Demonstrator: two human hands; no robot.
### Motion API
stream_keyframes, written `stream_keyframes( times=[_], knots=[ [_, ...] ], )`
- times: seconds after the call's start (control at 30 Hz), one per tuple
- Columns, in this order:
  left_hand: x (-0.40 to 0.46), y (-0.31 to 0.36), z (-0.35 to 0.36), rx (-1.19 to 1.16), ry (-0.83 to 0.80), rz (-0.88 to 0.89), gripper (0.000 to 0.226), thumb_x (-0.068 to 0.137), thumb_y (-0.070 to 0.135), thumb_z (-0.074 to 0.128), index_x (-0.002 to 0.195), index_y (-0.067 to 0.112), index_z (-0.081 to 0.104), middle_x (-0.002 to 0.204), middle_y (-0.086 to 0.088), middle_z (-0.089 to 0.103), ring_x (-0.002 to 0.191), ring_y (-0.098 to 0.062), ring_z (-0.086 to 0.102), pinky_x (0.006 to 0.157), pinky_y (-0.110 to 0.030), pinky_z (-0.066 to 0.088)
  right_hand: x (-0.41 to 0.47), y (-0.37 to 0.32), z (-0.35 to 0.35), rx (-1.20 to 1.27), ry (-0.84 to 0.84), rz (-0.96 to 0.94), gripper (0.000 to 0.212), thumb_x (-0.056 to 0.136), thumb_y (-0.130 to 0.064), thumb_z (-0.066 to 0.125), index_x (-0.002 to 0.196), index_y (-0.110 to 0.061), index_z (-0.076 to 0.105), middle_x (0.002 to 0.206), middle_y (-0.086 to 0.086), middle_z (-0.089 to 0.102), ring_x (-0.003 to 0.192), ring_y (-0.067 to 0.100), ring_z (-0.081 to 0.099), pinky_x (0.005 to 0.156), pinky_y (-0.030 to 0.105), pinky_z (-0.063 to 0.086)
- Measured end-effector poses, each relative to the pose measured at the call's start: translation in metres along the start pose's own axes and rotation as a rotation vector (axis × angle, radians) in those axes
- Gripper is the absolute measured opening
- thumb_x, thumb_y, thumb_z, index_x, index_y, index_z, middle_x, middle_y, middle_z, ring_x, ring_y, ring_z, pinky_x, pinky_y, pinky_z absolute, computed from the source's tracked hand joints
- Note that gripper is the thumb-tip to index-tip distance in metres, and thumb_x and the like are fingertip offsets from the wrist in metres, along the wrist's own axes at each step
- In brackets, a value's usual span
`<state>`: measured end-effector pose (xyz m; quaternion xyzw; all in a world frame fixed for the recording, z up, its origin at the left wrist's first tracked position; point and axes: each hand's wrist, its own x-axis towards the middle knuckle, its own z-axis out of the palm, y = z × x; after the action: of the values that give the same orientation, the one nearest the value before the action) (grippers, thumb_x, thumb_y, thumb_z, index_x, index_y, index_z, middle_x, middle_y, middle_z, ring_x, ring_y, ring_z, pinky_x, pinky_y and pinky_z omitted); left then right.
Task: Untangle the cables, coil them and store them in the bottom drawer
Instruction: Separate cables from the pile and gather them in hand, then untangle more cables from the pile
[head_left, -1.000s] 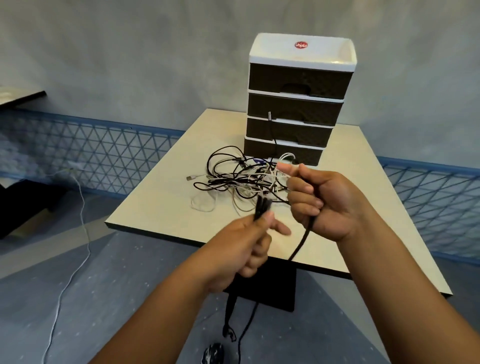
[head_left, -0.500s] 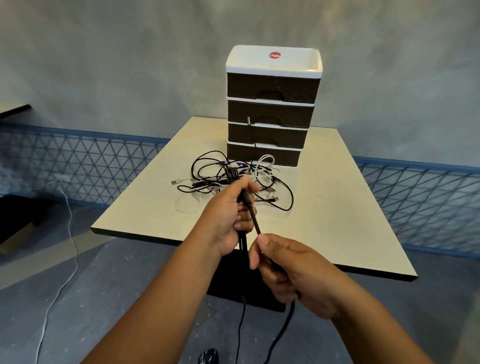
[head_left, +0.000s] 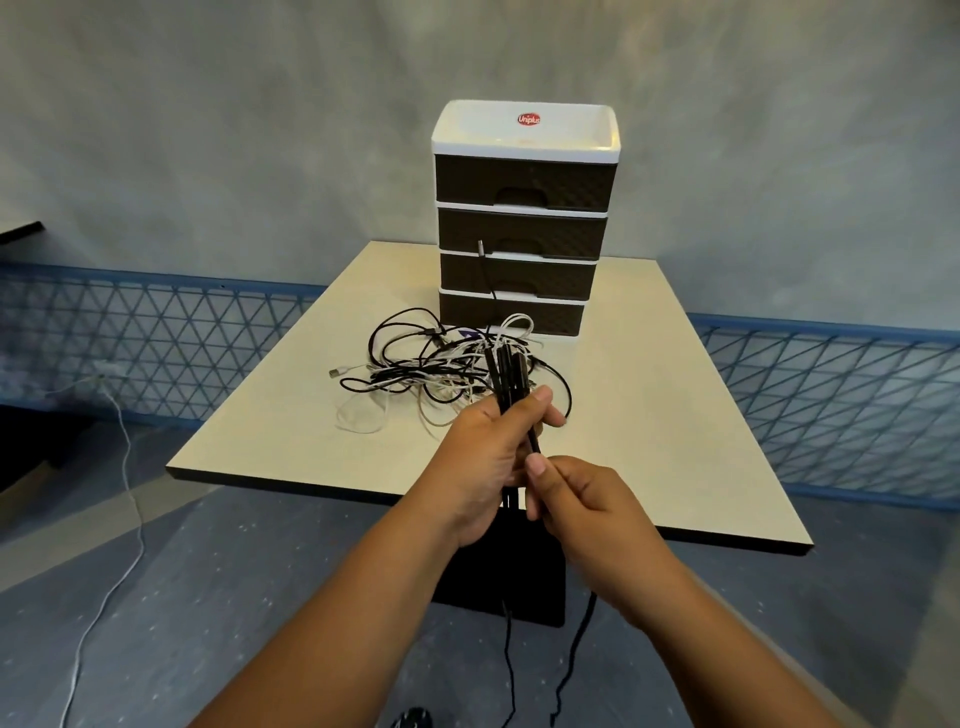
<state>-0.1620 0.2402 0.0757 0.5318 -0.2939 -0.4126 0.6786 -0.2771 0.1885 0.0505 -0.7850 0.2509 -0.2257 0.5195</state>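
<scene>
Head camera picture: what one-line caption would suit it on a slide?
Left hand grips folded black cable, right hand pinches its strand, above a table with tangled cables and a drawer unit.

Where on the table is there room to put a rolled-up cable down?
The table is bare on its right side, beside the drawer unit and right of the cable tangle, down to the near edge. A narrower bare strip lies left of the tangle. The middle in front of the drawers is crowded with cables.
</scene>
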Motion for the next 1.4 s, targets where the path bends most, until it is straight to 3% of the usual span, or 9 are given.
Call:
stream_keyframes(
  times=[0.17, 0.37, 0.47, 0.57, 0.7, 0.83, 0.97, 1.17, 1.4],
  knots=[
    [0.006, 0.004, 0.0, -0.047, 0.029, 0.071, 0.039, 0.094, 0.045, 0.049, 0.066, 0.018, 0.053, 0.067, -0.001, 0.042, 0.053, -0.009, 0.038, 0.05, -0.02, 0.035, 0.002, 0.012, 0.004, 0.051, 0.094, 0.001, 0.051, 0.09, -0.056, 0.044, 0.067, -0.013, 0.06, 0.047, -0.01, 0.044, 0.046, 0.004, 0.038, 0.053, 0.026, 0.03],
    [0.018, 0.014, -0.006, -0.191, 0.014, 0.107, 0.038, 0.104, 0.037, 0.036, 0.075, 0.014, 0.044, 0.065, -0.003, 0.051, 0.075, -0.019, 0.063, 0.084, -0.039, 0.054, 0.0, 0.042, 0.014, 0.055, 0.116, 0.024, 0.03, 0.097, -0.041, 0.047, 0.081, -0.023, 0.066, 0.069, -0.007, 0.058, 0.066, 0.004, 0.054, 0.065, 0.023, 0.042],
    [0.014, 0.019, -0.004, -0.262, -0.063, 0.058, 0.036, 0.104, 0.039, 0.038, 0.081, 0.013, 0.05, 0.057, 0.002, 0.035, 0.05, -0.011, 0.038, 0.058, -0.027, 0.046, 0.008, 0.041, 0.012, -0.004, 0.165, 0.001, 0.005, 0.095, -0.035, 0.059, 0.099, -0.035, 0.06, 0.102, -0.01, 0.061, 0.094, -0.004, 0.058, 0.074, 0.014, 0.046],
    [0.014, 0.025, -0.002, -0.355, -0.141, 0.034, 0.033, 0.103, 0.038, 0.041, 0.088, 0.013, 0.057, 0.055, 0.007, 0.019, 0.047, -0.007, 0.016, 0.045, -0.019, 0.025, 0.017, 0.036, 0.009, 0.165, -0.044, -0.043, 0.033, 0.087, -0.041, 0.063, 0.119, -0.035, 0.055, 0.117, -0.012, 0.063, 0.112, 0.005, 0.059, 0.092, 0.026, 0.051],
    [0.018, 0.044, -0.009, -0.452, -0.212, 0.027, 0.042, 0.101, 0.046, 0.038, 0.067, 0.022, 0.042, 0.052, 0.008, 0.013, 0.043, -0.006, 0.008, 0.041, -0.019, 0.008, 0.019, 0.029, 0.02, 0.272, -0.309, -0.009, 0.026, 0.099, -0.033, 0.054, 0.091, -0.009, 0.059, 0.074, 0.007, 0.066, 0.083, 0.022, 0.069, 0.078, 0.026, 0.05],
    [0.027, 0.063, -0.026, -0.394, -0.162, 0.068, 0.047, 0.103, 0.046, 0.036, 0.062, 0.023, 0.037, 0.045, 0.01, 0.021, 0.043, -0.006, 0.008, 0.041, -0.02, 0.007, 0.026, 0.039, 0.042, 0.198, -0.31, -0.008, 0.032, 0.099, -0.04, 0.041, 0.082, -0.014, 0.049, 0.064, -0.001, 0.055, 0.076, 0.02, 0.068, 0.074, 0.024, 0.049],
    [0.033, 0.075, -0.047, -0.36, -0.075, 0.096, 0.048, 0.101, 0.044, 0.041, 0.059, 0.023, 0.034, 0.046, 0.01, 0.02, 0.045, -0.008, 0.007, 0.042, -0.022, 0.006, 0.045, 0.049, 0.05, -0.08, -0.325, -0.073, 0.031, 0.103, -0.039, 0.04, 0.087, -0.021, 0.059, 0.087, 0.0, 0.068, 0.094, 0.022, 0.064, 0.091, 0.042, 0.048],
    [0.059, 0.085, -0.083, -0.352, 0.041, 0.074, 0.05, 0.099, 0.035, 0.047, 0.053, 0.025, 0.029, 0.045, 0.011, 0.019, 0.035, -0.003, 0.015, 0.037, -0.017, 0.01, 0.065, 0.065, 0.046, -0.14, -0.407, 0.048, 0.037, 0.095, -0.044, 0.056, 0.132, -0.039, 0.051, 0.134, -0.018, 0.053, 0.125, -0.005, 0.047, 0.103, 0.025, 0.044],
    [0.111, 0.079, -0.139, -0.416, 0.013, -0.024, 0.049, 0.1, 0.04, 0.044, 0.054, 0.024, 0.035, 0.043, 0.009, 0.023, 0.032, -0.002, 0.02, 0.032, -0.015, 0.014, 0.128, 0.068, 0.043, -0.07, -0.06, 0.14, 0.017, 0.095, -0.028, 0.062, 0.111, -0.03, 0.066, 0.108, -0.015, 0.068, 0.095, 0.002, 0.063, 0.081, 0.021, 0.048]
  ],
)
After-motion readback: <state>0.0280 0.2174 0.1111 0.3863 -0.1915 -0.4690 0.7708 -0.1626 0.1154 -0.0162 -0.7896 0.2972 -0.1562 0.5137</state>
